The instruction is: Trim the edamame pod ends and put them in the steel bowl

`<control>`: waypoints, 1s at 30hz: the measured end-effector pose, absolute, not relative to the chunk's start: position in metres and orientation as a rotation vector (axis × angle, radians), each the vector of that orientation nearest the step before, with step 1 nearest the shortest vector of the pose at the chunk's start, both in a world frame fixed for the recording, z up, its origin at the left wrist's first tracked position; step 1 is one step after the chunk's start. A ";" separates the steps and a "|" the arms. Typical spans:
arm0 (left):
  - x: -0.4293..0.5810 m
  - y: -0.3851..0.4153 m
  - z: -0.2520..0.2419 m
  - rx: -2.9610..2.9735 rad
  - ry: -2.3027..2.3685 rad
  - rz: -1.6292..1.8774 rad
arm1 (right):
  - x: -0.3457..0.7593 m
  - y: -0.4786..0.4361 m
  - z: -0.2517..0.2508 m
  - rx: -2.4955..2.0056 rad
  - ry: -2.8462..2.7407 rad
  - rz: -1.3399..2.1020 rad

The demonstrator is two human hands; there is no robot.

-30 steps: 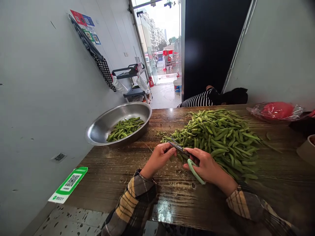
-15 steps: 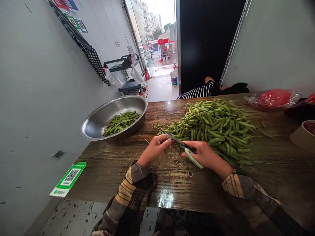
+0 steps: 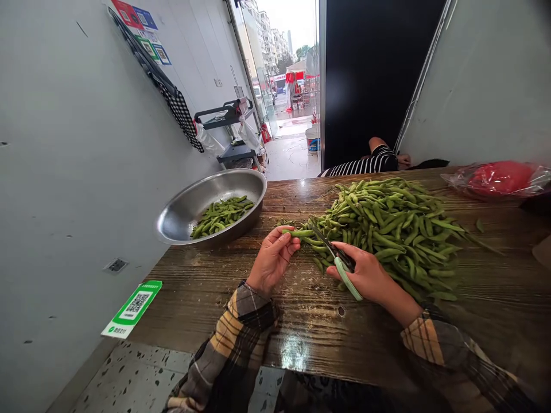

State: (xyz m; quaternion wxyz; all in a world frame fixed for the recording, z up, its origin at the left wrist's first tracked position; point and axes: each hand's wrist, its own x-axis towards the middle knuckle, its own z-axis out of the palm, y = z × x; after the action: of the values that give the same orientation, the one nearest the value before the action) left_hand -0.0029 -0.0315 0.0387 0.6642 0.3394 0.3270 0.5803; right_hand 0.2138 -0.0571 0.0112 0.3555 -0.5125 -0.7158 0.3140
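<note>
Between the thumb and fingers of my left hand [image 3: 275, 258] a green edamame pod [image 3: 299, 233] is pinched, pointing right. My right hand [image 3: 364, 272] is closed around scissors [image 3: 348, 278] with pale green handles. Their blades reach up and left to the free end of the pod; whether they touch it I cannot tell. Just beyond and right of the scissors lies a large heap of edamame pods [image 3: 396, 229]. A steel basin [image 3: 181, 206] to the left holds a smaller lot of pods [image 3: 224, 215].
The wooden table [image 3: 206, 298] carries a green QR-code card [image 3: 133, 308] at its left edge. At the far right lies a red item in clear plastic [image 3: 503, 178]. Behind the table are a person's striped sleeve [image 3: 365, 165] and a grey cart [image 3: 230, 123] near the glass door.
The view has shifted, so the scene sits slightly further right. A pod now shows clearly in my left hand, which has turned more upright. The scissors remain in my right hand.
</note>
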 end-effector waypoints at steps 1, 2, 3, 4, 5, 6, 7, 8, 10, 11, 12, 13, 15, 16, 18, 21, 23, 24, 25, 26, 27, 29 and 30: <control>-0.003 -0.032 0.039 0.752 0.726 1.316 | 0.214 -0.057 0.012 -1.331 -1.846 0.812; -0.003 -0.032 0.040 0.743 0.715 1.321 | 0.214 -0.058 0.012 -1.337 -1.842 0.815; -0.003 -0.032 0.040 0.740 0.706 1.325 | 0.214 -0.058 0.013 -1.341 -1.840 0.823; -0.002 -0.033 0.039 0.739 0.700 1.326 | 0.214 -0.058 0.013 -1.344 -1.838 0.835; -0.002 -0.032 0.039 0.739 0.696 1.325 | 0.213 -0.058 0.014 -1.346 -1.836 0.848; -0.002 -0.032 0.039 0.739 0.694 1.324 | 0.213 -0.059 0.015 -1.349 -1.833 0.863; -0.002 -0.032 0.039 0.739 0.693 1.323 | 0.213 -0.059 0.016 -1.351 -1.831 0.878; -0.002 -0.032 0.038 0.739 0.695 1.322 | 0.213 -0.060 0.016 -1.349 -1.829 0.891; -0.001 -0.032 0.038 0.739 0.700 1.330 | 0.212 -0.061 0.018 -1.337 -1.829 0.911; -0.001 -0.032 0.038 0.741 0.703 1.336 | 0.212 -0.061 0.018 -1.328 -1.834 0.916; 0.000 -0.032 0.038 0.745 0.706 1.340 | 0.212 -0.062 0.019 -1.317 -1.842 0.917; 0.000 -0.033 0.038 0.752 0.708 1.340 | 0.212 -0.062 0.019 -1.308 -1.848 0.914; 0.003 -0.035 0.038 0.773 0.710 1.326 | 0.211 -0.062 0.018 -1.298 -1.855 0.903; 0.004 -0.035 0.038 0.785 0.710 1.311 | 0.212 -0.062 0.018 -1.298 -1.853 0.898; 0.007 -0.037 0.036 0.802 0.705 1.282 | 0.212 -0.062 0.018 -1.297 -1.845 0.896; 0.010 -0.038 0.034 0.821 0.703 1.251 | 0.212 -0.063 0.020 -1.273 -1.836 0.899; 0.011 -0.037 0.032 0.833 0.708 1.250 | 0.212 -0.064 0.021 -1.250 -1.824 0.901; 0.011 -0.037 0.032 0.838 0.710 1.252 | 0.212 -0.064 0.021 -1.245 -1.817 0.903; 0.011 -0.036 0.031 0.841 0.711 1.254 | 0.211 -0.064 0.022 -1.246 -1.811 0.903; 0.011 -0.036 0.031 0.840 0.711 1.256 | 0.211 -0.064 0.022 -1.251 -1.806 0.901; 0.010 -0.036 0.031 0.836 0.711 1.259 | 0.211 -0.064 0.021 -1.260 -1.804 0.897; 0.010 -0.036 0.032 0.820 0.713 1.270 | 0.210 -0.064 0.021 -1.272 -1.810 0.883; 0.010 -0.036 0.033 0.809 0.715 1.279 | 0.210 -0.064 0.020 -1.273 -1.817 0.879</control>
State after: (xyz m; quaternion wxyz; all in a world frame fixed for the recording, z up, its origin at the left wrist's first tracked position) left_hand 0.0100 -0.0362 0.0327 0.6697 0.3591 0.3173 0.5673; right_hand 0.2100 -0.0644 0.0203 0.3687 -0.4960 -0.7078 0.3422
